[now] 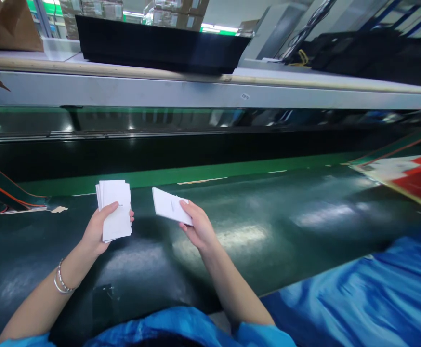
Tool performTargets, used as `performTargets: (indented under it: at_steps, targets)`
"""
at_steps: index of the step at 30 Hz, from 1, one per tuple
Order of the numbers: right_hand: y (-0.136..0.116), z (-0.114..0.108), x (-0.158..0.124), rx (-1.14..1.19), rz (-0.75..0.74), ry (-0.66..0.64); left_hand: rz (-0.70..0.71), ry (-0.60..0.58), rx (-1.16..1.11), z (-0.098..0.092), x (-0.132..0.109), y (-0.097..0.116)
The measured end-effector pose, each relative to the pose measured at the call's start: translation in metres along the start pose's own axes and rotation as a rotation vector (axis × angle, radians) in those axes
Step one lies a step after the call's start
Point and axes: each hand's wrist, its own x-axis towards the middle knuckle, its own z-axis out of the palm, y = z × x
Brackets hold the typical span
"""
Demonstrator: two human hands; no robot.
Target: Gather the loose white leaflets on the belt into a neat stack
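While the left hand [97, 230] and the right hand [199, 225] each grasp white cards, both are held above a dark green conveyor belt [268, 270].

Left hand closed around a squared stack of white cards [115, 210], thumb across the front face, fingers behind it. Right hand pinches a thinner white packet [169, 206] by one end between thumb and fingers, tilted relative to the stack; faint print on it, too small to read. Short gap between the two. Thin silver bracelets [60, 278] on left wrist; blue sleeves [254, 335] at both arms. Red-and-white printed sheet [409, 176] lies on the belt's far right. Beyond the belt: metal rail [196, 91], black tray [160, 43], stacked cardboard cartons [167, 12].
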Motion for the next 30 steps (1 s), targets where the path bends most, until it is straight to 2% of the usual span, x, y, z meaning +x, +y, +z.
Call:
performTargets:
  at_steps: [2, 4, 8, 12, 16, 24, 26, 28, 30]
  targets:
    - [0.005, 0.008, -0.006, 0.176, 0.052, -0.006, 0.011, -0.016, 0.016, -0.001, 0.002, -0.004]
    - [0.011, 0.017, -0.012, 0.228, 0.050, -0.057, 0.033, -0.046, 0.044, -0.001, 0.003, -0.008]
    - [0.027, 0.036, -0.026, 0.137, -0.035, -0.179, 0.092, -0.141, 0.081, 0.001, 0.004, -0.016]
    - [0.041, 0.050, -0.039, 0.047, -0.006, -0.252, 0.117, -0.177, 0.079, -0.001, 0.006, -0.020]
    - [0.052, 0.053, -0.041, 0.018, -0.049, -0.331, 0.119, -0.176, 0.062, -0.003, 0.007, -0.021]
    - [0.062, 0.050, -0.040, -0.081, -0.228, -0.348, 0.103, -0.147, 0.079, 0.000, 0.008, -0.022]
    - [0.068, 0.051, -0.043, -0.191, -0.258, -0.383, 0.073, -0.170, 0.128, 0.000, 0.008, -0.024]
    - [0.073, 0.050, -0.043, -0.438, -0.329, -0.394, 0.013, -0.190, 0.161, 0.001, 0.007, -0.027]
    - [0.070, 0.043, -0.036, -0.746, -0.426, -0.362, -0.055, -0.121, 0.153, 0.003, 0.006, -0.029]
